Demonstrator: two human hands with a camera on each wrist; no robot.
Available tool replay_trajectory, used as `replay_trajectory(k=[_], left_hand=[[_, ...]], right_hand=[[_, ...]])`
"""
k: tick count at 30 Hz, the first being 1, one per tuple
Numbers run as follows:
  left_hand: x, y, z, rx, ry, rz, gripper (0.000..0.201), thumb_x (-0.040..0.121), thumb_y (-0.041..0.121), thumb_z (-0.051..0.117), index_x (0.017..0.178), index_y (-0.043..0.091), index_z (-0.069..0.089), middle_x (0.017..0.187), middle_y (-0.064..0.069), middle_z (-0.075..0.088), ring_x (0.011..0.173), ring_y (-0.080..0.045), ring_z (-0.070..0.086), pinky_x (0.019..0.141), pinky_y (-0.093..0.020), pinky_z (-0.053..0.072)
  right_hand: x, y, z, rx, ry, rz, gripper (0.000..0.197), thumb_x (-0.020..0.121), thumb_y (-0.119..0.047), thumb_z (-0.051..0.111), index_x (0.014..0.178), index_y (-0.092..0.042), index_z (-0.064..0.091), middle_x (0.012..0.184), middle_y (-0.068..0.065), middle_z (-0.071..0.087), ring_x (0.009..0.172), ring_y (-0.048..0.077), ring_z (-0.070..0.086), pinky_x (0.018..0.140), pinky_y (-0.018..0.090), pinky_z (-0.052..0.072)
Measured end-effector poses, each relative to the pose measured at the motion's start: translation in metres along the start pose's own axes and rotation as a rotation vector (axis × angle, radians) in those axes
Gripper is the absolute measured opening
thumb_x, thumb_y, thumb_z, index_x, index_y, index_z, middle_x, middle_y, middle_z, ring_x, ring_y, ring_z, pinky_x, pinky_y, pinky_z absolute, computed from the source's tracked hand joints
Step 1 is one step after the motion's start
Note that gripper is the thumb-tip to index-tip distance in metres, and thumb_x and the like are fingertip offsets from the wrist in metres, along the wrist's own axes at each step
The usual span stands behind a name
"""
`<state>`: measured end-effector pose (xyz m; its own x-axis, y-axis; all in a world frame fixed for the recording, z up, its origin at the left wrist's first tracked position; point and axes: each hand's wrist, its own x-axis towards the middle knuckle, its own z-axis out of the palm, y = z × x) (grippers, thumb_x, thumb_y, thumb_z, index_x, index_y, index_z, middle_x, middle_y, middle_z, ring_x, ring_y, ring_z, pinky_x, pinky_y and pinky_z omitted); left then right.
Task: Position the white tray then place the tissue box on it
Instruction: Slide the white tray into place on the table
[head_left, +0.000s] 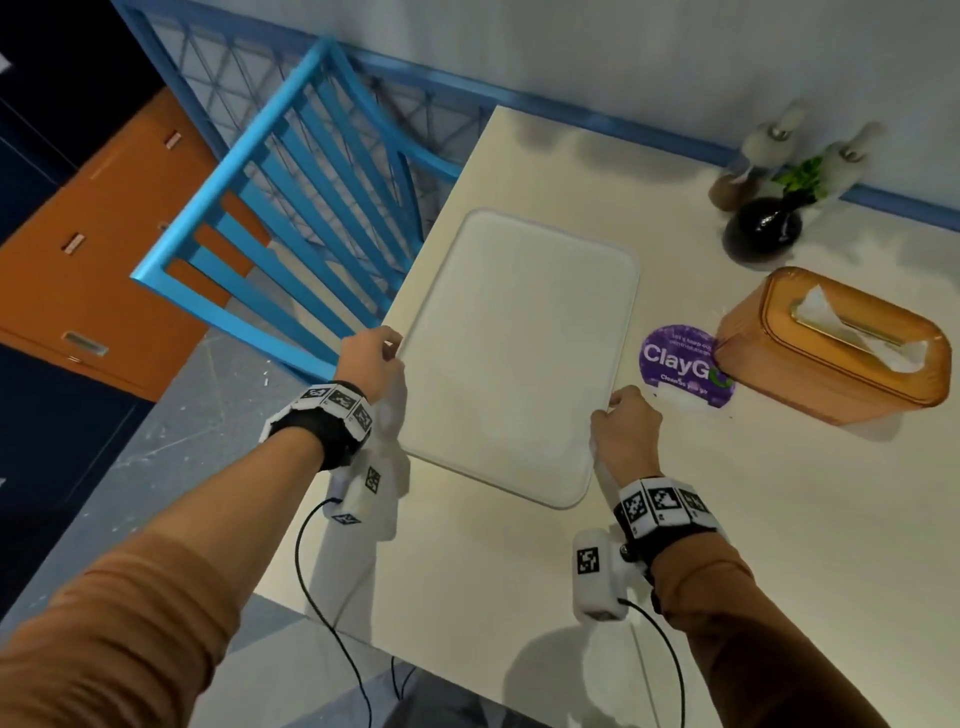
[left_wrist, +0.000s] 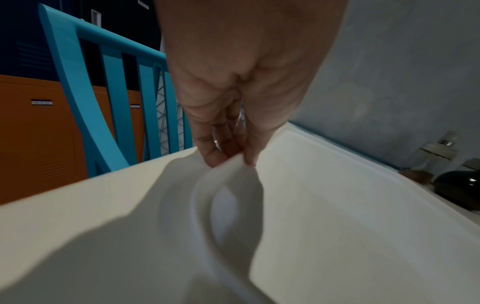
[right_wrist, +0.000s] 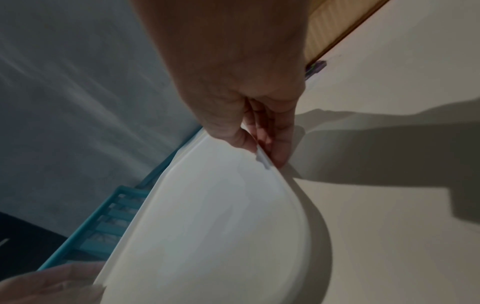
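Note:
A white rectangular tray (head_left: 519, 353) lies lengthwise on the cream table, near its left edge. My left hand (head_left: 371, 358) pinches the tray's left rim (left_wrist: 233, 162), thumb on top and fingers under. On the opposite side my right hand (head_left: 623, 423) pinches the right rim (right_wrist: 262, 156) the same way. The tray looks slightly lifted at its near end, with a shadow beneath it in the right wrist view. An orange tissue box (head_left: 836, 343) with a white tissue poking out stands to the right of the tray, apart from both hands.
A purple round sticker (head_left: 680, 364) lies between tray and tissue box. A black vase with a green plant (head_left: 769, 218) and pale bottles (head_left: 789, 130) stand at the back right by the wall. A blue slatted chair (head_left: 291, 208) is off the table's left edge.

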<state>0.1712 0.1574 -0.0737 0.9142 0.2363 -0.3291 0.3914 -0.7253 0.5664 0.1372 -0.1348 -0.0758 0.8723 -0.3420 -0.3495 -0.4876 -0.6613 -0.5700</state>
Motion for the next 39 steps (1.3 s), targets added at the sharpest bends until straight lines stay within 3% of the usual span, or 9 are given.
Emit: replay_trajectory(k=[6,11,15,18,24,29,33,36,39], left_hand=[[0.03,0.005,-0.008,0.012,-0.012,-0.008,0.031,0.085,0.006,0.058,0.115,0.006,0.062,0.11,-0.018,0.068,0.102,-0.032,0.062,0.083,-0.03,0.043],[0.039,0.009,-0.009,0.041,-0.006,-0.005,0.03,0.086,0.006,0.056,0.116,0.005,0.061,0.111,-0.018,0.065,0.087,-0.022,0.051,0.08,-0.03,0.04],[0.038,0.008,-0.008,0.038,-0.014,-0.002,0.03,0.086,0.006,0.055,0.116,0.006,0.06,0.111,-0.018,0.066,0.092,-0.026,0.056,0.079,-0.031,0.04],[0.037,0.009,-0.007,0.042,-0.009,-0.001,0.03,0.086,0.006,0.055,0.116,0.006,0.06,0.11,-0.019,0.066,0.099,-0.032,0.061,0.079,-0.032,0.042],[0.032,0.006,-0.007,0.066,0.002,-0.004,0.027,0.086,0.003,0.054,0.112,0.004,0.06,0.108,-0.02,0.065,0.087,-0.026,0.054,0.078,-0.033,0.041],[0.02,0.0,-0.007,0.064,0.013,-0.018,0.028,0.085,0.004,0.055,0.113,0.004,0.06,0.112,-0.021,0.062,0.102,-0.035,0.059,0.088,-0.041,0.048],[0.0,0.011,-0.009,0.148,0.057,0.019,0.042,0.087,0.016,0.055,0.129,0.009,0.05,0.126,-0.021,0.049,0.116,-0.038,0.05,0.098,-0.049,0.045],[-0.02,0.039,-0.006,0.109,0.083,0.138,0.043,0.09,0.021,0.054,0.131,0.011,0.051,0.13,-0.018,0.049,0.121,-0.035,0.047,0.101,-0.045,0.04],[-0.045,0.079,0.005,0.036,0.006,0.256,0.039,0.088,0.019,0.058,0.126,0.011,0.057,0.128,-0.016,0.054,0.114,-0.029,0.057,0.092,-0.032,0.043]], right_hand=[[0.021,-0.017,0.008,0.036,-0.004,0.029,0.021,0.087,-0.005,0.051,0.106,0.002,0.052,0.105,0.029,0.065,0.089,0.038,0.066,0.078,0.043,0.057],[0.027,-0.028,0.009,0.051,-0.003,0.084,0.026,0.089,-0.004,0.049,0.114,0.003,0.05,0.116,0.027,0.057,0.1,0.04,0.062,0.083,0.044,0.055],[0.026,-0.03,0.007,0.03,-0.007,0.091,0.029,0.09,-0.004,0.047,0.119,0.004,0.048,0.121,0.026,0.052,0.094,0.033,0.054,0.088,0.041,0.051],[0.026,-0.028,0.008,0.034,-0.011,0.097,0.028,0.09,-0.003,0.047,0.117,0.003,0.049,0.12,0.026,0.054,0.094,0.034,0.057,0.088,0.043,0.053],[0.024,-0.027,0.009,0.004,-0.03,0.089,0.028,0.089,-0.003,0.048,0.117,0.002,0.05,0.118,0.027,0.057,0.103,0.04,0.06,0.087,0.043,0.053],[0.012,-0.018,0.006,0.009,-0.071,0.031,0.03,0.09,-0.007,0.049,0.12,-0.001,0.048,0.117,0.026,0.061,0.1,0.037,0.062,0.088,0.044,0.054],[-0.005,-0.007,-0.016,-0.025,-0.119,-0.034,0.038,0.091,-0.013,0.051,0.128,-0.006,0.046,0.131,0.021,0.054,0.115,0.033,0.055,0.096,0.041,0.047],[-0.019,-0.001,-0.056,-0.071,-0.15,-0.143,0.032,0.091,-0.013,0.053,0.123,-0.006,0.055,0.123,0.019,0.056,0.103,0.025,0.055,0.086,0.033,0.045],[-0.033,0.011,-0.109,-0.102,-0.182,-0.255,0.03,0.089,-0.014,0.059,0.119,-0.007,0.061,0.106,0.008,0.056,0.092,0.018,0.053,0.089,0.037,0.049]])
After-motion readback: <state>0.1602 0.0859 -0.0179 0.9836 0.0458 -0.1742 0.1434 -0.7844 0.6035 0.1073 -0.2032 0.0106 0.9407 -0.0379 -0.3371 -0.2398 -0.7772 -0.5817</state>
